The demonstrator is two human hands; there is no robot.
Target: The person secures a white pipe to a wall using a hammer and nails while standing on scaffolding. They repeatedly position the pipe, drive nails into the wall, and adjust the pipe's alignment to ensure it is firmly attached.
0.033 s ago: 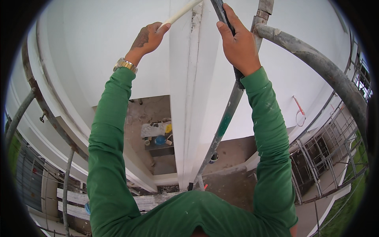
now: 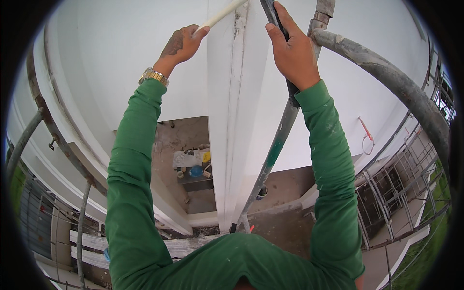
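Note:
My left hand (image 2: 181,45), with a watch (image 2: 153,77) at its wrist, is closed round a pale cream rod (image 2: 220,16). The rod slants up to the right and leaves the picture at the top, so its far end is out of sight. My right hand (image 2: 296,57) grips a dark-wrapped part of a long grey metal pipe (image 2: 271,150), thumb and forefinger lying along it. That pipe runs down toward my chest. Between my arms rises a white column (image 2: 221,101) with a rough vertical strip (image 2: 236,58).
A thick curved scaffold tube (image 2: 386,67) arches at the right, joined to an upright post (image 2: 323,14). Rusty scaffold bars (image 2: 67,150) stand at the left. Far below, a blue round container (image 2: 195,171) sits among other items. White planks (image 2: 92,249) lie low at the left.
Both hands have shifted very slightly upward, each keeping its hold.

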